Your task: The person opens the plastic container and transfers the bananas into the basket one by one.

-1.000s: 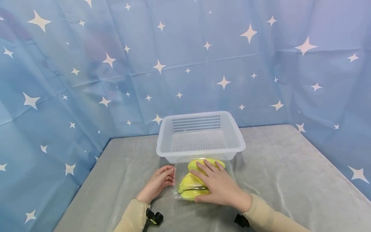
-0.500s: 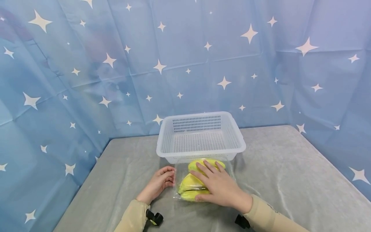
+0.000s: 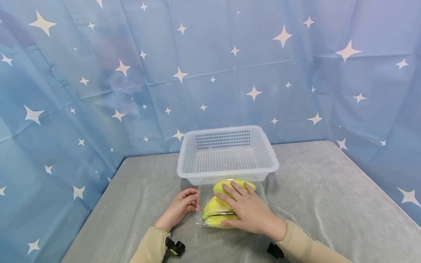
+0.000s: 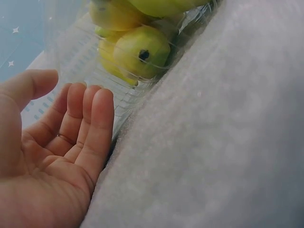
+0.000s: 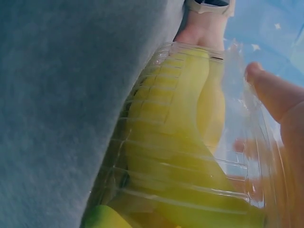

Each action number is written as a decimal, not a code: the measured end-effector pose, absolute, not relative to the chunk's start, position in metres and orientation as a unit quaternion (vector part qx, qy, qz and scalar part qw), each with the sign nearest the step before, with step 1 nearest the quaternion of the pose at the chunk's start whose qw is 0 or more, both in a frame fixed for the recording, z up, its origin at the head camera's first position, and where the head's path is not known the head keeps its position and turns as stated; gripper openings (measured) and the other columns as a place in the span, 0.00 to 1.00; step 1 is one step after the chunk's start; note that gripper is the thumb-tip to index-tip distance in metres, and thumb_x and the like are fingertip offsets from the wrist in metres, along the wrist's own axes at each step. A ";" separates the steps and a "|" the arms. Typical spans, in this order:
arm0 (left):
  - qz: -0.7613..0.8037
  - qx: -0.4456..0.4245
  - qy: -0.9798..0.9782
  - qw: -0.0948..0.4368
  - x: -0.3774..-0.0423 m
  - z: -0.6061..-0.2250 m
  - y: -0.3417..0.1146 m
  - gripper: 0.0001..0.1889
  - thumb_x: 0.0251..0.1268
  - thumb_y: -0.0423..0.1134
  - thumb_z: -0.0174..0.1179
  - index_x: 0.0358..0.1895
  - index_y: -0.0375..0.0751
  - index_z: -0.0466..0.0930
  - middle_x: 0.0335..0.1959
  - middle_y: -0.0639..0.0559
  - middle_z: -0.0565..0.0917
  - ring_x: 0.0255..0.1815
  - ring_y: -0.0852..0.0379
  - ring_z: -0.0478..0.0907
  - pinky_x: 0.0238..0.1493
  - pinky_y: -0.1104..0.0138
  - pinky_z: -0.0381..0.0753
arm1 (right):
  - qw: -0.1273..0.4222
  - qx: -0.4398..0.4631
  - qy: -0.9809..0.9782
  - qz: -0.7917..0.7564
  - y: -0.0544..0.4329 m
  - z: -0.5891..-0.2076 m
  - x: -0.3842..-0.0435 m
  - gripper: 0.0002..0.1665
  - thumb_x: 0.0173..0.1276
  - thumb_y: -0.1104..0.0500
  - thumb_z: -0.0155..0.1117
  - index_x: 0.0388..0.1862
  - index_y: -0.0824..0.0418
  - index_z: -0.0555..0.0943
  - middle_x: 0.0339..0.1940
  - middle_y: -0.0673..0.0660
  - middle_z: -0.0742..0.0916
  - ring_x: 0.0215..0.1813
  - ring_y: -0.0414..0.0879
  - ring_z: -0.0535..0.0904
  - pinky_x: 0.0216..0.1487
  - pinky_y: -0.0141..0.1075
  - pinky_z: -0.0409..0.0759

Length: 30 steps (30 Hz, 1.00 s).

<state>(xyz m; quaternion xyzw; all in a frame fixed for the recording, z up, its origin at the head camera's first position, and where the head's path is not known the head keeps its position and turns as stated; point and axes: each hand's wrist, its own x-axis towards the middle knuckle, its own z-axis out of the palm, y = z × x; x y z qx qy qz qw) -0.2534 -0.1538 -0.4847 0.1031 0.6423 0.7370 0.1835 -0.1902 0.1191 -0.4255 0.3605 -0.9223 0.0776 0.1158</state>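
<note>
A clear plastic clamshell box [image 3: 204,192] lies on the table in the head view, with yellow bananas [image 3: 214,206] inside. My right hand [image 3: 250,212] rests over the top of the box, its fingers spread and fairly straight. At the box's left edge is my left hand [image 3: 180,207], fingertips next to or touching the plastic; contact is hard to tell. The left wrist view shows this hand [image 4: 66,142] with loosely bent fingers, the thumb apart and nothing held. Ribbed plastic walls [image 5: 156,102] around a banana [image 5: 175,142] fill the right wrist view.
Right behind the box stands a white slotted plastic basket [image 3: 227,173] with nothing seen in it. A grey cloth [image 3: 312,190] covers the table. Blue star-printed curtains [image 3: 210,62] hang at the back and sides.
</note>
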 end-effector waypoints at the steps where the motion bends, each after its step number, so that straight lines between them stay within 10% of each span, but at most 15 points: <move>1: 0.737 0.102 0.643 0.184 -0.253 -0.484 -0.154 0.07 0.72 0.35 0.55 0.46 0.34 0.74 0.29 0.49 0.77 0.28 0.58 0.77 0.33 0.66 0.81 | 0.117 0.361 -0.922 0.078 0.119 -0.426 -0.190 0.46 0.64 0.24 0.48 0.75 0.46 0.63 0.74 0.57 0.67 0.74 0.59 0.57 0.65 0.63 0.57; 30: 0.739 0.125 0.636 0.184 -0.254 -0.488 -0.155 0.07 0.73 0.38 0.54 0.46 0.38 0.75 0.29 0.51 0.78 0.28 0.59 0.78 0.34 0.66 0.81 | 0.135 0.362 -0.921 0.053 0.118 -0.426 -0.190 0.39 0.69 0.31 0.50 0.73 0.47 0.66 0.73 0.58 0.68 0.73 0.61 0.60 0.64 0.63 0.59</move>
